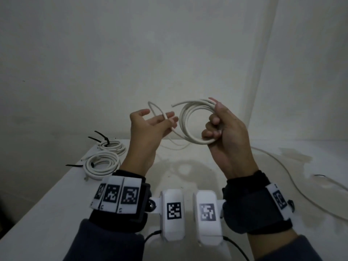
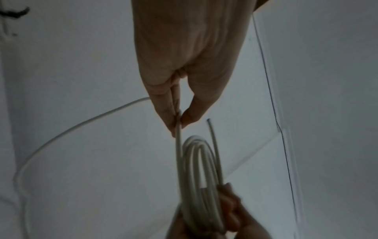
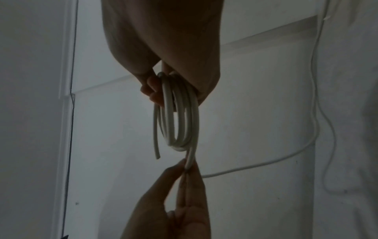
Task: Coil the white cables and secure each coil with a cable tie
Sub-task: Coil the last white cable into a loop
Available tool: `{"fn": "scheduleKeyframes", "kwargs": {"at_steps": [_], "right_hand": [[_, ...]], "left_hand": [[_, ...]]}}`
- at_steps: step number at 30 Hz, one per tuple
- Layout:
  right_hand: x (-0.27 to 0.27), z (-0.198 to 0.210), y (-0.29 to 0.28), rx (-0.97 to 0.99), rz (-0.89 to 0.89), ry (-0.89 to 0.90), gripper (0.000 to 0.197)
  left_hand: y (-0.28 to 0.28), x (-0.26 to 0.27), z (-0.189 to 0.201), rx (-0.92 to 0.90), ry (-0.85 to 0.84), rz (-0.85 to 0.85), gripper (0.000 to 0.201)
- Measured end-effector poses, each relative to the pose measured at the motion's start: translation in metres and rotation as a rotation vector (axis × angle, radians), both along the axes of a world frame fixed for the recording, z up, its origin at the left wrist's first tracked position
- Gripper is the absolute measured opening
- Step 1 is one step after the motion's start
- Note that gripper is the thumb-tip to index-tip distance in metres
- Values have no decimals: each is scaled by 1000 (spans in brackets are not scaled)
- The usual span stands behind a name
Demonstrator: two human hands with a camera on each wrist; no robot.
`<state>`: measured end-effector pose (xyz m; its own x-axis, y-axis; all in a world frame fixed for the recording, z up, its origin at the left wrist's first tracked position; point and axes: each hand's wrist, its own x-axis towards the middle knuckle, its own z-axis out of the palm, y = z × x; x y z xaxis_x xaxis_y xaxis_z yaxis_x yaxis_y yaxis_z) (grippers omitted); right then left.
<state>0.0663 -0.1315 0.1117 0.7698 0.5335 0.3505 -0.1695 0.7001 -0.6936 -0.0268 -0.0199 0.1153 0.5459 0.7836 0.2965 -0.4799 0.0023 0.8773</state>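
Observation:
My right hand (image 1: 213, 129) is raised above the table and grips a white cable coil (image 1: 189, 127) of several loops, fingers curled round its right side. One cut end of the coil (image 1: 174, 105) sticks out at the top left. My left hand (image 1: 165, 119) pinches the free strand (image 2: 178, 142) that leads into the coil, just left of it. In the right wrist view the coil (image 3: 180, 116) hangs from my right hand (image 3: 161, 90), with the left fingertips (image 3: 184, 171) below it on the strand. The strand's tail (image 1: 173, 144) drops to the table.
Two finished coils (image 1: 113, 146) (image 1: 102, 164), each bound with a black cable tie (image 1: 105, 141), lie at the table's far left. A loose white cable (image 1: 282, 166) runs across the right side of the white table (image 1: 56, 194). A small black tie (image 1: 320, 175) lies far right.

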Motion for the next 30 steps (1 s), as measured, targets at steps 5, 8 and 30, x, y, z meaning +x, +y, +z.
{"fn": "scheduleKeyframes", "kwargs": {"at_steps": [5,8,30], "right_hand": [[1,-2,2,-37,12,-55,17],[-1,-5,4,-72,12,-104,18],[-11,1,2,-183,-59,-85,28]], "left_hand": [[3,-5,7,58,-72,-157,30],[2,-7,6,133,2,-192,29],[-6,-14,11,180,70,-621,50]]}}
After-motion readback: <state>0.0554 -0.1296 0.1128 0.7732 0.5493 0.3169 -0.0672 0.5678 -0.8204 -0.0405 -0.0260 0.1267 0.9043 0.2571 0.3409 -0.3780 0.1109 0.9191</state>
